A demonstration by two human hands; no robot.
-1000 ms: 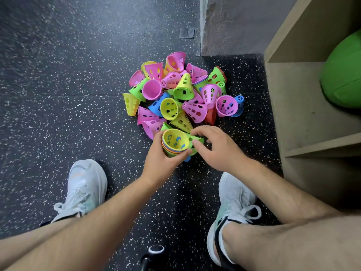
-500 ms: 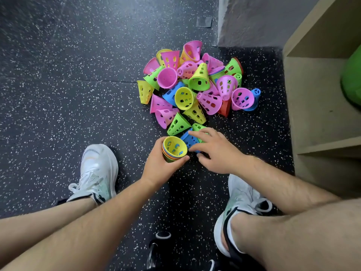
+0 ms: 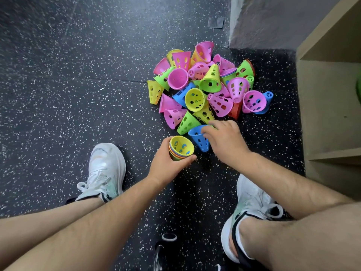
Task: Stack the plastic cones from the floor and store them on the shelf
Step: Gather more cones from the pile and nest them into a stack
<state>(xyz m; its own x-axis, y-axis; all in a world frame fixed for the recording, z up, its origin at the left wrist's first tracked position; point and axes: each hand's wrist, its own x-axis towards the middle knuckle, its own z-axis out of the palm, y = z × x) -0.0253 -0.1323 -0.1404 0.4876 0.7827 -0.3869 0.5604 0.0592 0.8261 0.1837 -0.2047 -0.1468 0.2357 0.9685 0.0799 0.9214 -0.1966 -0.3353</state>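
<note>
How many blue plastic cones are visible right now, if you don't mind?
3: one under the right hand at, one mid-pile, one at the pile's right edge. Others may be buried.

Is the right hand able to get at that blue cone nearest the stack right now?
Probably yes. The right hand already rests on the blue cone, which lies on its side at the pile's near edge with nothing on top. The left hand holds the stack beside it.

Right hand (image 3: pixel 224 141) now on blue cone (image 3: pixel 198 136)

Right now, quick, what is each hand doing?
Left hand: closed around the stack of cones.
Right hand: fingers on the blue cone; grip cannot be told.
</note>
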